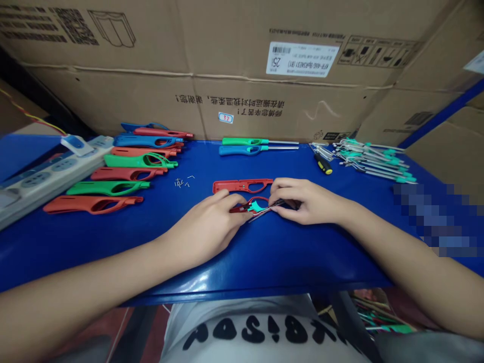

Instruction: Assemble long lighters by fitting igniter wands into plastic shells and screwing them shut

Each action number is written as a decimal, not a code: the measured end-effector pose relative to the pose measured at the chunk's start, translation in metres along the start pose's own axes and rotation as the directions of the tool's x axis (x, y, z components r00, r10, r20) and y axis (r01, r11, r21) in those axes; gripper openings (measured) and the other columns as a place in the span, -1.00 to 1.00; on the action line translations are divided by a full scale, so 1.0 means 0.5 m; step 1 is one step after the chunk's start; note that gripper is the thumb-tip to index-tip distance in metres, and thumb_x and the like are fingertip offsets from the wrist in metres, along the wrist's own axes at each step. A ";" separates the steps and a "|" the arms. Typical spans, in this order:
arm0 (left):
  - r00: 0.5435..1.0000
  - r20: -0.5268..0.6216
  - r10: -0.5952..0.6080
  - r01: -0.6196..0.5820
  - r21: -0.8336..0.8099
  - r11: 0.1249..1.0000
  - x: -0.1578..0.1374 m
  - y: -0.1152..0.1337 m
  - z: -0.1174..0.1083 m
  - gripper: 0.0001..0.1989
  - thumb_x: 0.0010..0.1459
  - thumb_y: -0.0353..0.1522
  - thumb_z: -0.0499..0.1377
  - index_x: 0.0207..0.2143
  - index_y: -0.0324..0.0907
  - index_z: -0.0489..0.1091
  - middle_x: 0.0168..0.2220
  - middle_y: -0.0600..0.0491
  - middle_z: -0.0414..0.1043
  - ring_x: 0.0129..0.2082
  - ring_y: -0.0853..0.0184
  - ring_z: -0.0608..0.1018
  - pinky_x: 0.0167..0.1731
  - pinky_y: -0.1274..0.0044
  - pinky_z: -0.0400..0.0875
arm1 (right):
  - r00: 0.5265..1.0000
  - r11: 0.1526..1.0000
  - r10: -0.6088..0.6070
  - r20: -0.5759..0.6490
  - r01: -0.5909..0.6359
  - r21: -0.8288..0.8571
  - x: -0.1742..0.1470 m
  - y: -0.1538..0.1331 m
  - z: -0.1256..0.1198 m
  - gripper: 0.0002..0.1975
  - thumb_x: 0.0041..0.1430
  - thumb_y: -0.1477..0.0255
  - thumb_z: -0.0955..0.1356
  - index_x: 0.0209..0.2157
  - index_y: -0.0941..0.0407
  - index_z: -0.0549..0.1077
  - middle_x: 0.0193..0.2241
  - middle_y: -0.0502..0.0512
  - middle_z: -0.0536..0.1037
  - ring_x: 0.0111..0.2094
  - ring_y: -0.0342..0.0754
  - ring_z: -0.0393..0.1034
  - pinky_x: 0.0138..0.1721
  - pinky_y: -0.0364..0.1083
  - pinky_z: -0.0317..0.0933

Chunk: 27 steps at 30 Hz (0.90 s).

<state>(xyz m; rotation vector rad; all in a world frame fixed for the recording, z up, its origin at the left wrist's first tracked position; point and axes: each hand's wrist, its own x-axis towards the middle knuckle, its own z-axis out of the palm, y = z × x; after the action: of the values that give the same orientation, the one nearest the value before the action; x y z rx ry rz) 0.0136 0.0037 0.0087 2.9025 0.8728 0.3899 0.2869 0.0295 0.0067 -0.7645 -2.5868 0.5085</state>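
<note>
Fitting of the teal trigger (256, 206) on the blue table (264, 264) appears in hand: the left hand (212, 222) pinches the red casing (238, 207), the right hand (308, 201) pinches the metal rod (260, 215), and the next move likely calls for careful alignment.

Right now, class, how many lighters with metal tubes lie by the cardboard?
2. A green lighter lies at the back, with a blue lighter just in front; both are beyond the left hand and right hand. None appears hidden.
</note>
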 end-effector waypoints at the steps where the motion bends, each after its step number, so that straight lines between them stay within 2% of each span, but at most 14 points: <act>1: 1.000 0.004 0.000 0.000 0.007 1.000 0.000 0.001 -0.001 -0.67 0.38 -0.44 0.05 0.03 -0.08 0.55 -0.02 -0.09 0.47 0.01 0.13 0.48 0.00 0.25 0.50 | 1.000 1.000 -0.005 -0.005 0.005 0.000 0.000 0.000 0.000 -0.87 0.28 0.49 0.33 -0.20 0.13 0.53 -0.18 0.14 0.50 -0.23 -0.11 0.43 -0.21 -0.13 0.30; 6: 1.000 0.012 0.000 -0.001 0.037 0.999 0.000 0.004 -0.001 -0.67 0.38 -0.44 0.04 0.01 -0.10 0.56 -0.03 -0.11 0.46 -0.03 0.14 0.48 -0.03 0.26 0.50 | 1.000 1.000 0.003 -0.003 -0.003 -0.006 0.002 -0.001 0.001 -0.89 0.26 0.50 0.34 -0.25 0.13 0.54 -0.19 0.14 0.50 -0.25 -0.12 0.42 -0.22 -0.13 0.29; 11: 1.000 -0.029 0.010 -0.009 0.034 0.999 -0.002 0.005 0.004 -0.68 0.39 -0.43 0.04 0.03 -0.08 0.55 -0.04 -0.09 0.46 -0.05 0.17 0.48 -0.01 0.29 0.48 | 0.997 0.996 0.076 -0.019 -0.074 0.054 0.008 -0.003 -0.002 -0.93 0.26 0.48 0.37 -0.27 0.15 0.53 -0.26 0.10 0.50 -0.38 -0.18 0.36 -0.36 -0.18 0.26; 16: 0.999 -0.034 0.011 -0.010 0.023 1.000 -0.003 0.005 0.005 -0.68 0.39 -0.43 0.04 0.03 -0.09 0.54 -0.03 -0.10 0.46 -0.03 0.15 0.47 0.00 0.27 0.47 | 0.995 0.991 0.103 -0.012 -0.101 0.090 0.011 -0.004 0.001 -0.91 0.28 0.48 0.36 -0.29 0.13 0.54 -0.25 0.12 0.52 -0.28 -0.11 0.43 -0.26 -0.14 0.31; 19: 0.999 -0.032 0.014 -0.013 0.028 1.000 -0.002 0.005 0.004 -0.67 0.39 -0.43 0.03 0.03 -0.08 0.55 -0.02 -0.10 0.45 0.00 0.14 0.47 0.01 0.26 0.48 | 0.996 0.996 0.086 -0.026 -0.085 0.035 0.010 -0.004 0.006 -0.91 0.30 0.48 0.35 -0.29 0.14 0.52 -0.27 0.11 0.52 -0.29 -0.12 0.43 -0.28 -0.15 0.30; 23: 1.000 -0.017 0.010 -0.009 0.027 1.000 -0.001 0.001 0.005 -0.67 0.39 -0.42 0.03 0.02 -0.10 0.55 -0.03 -0.11 0.44 -0.03 0.15 0.48 -0.03 0.27 0.50 | 1.000 0.995 0.003 -0.008 -0.003 -0.098 0.005 -0.003 0.006 -0.85 0.35 0.47 0.30 -0.23 0.14 0.53 -0.19 0.15 0.54 -0.22 -0.09 0.45 -0.19 -0.12 0.30; 27: 1.000 -0.007 0.003 -0.003 0.010 1.000 0.000 0.001 0.004 -0.66 0.40 -0.41 0.02 0.04 -0.09 0.55 -0.04 -0.11 0.45 -0.04 0.15 0.49 -0.03 0.25 0.51 | 0.998 0.964 -0.038 0.040 0.047 -0.261 -0.001 -0.008 -0.001 -0.79 0.37 0.43 0.29 -0.17 0.11 0.57 -0.15 0.14 0.57 -0.27 -0.11 0.48 -0.27 -0.14 0.27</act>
<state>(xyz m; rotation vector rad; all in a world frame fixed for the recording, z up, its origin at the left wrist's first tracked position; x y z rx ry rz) 0.0142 0.0032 0.0069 2.9131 0.8744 0.3981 0.2861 0.0262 0.0087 -0.7871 -2.7307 0.1677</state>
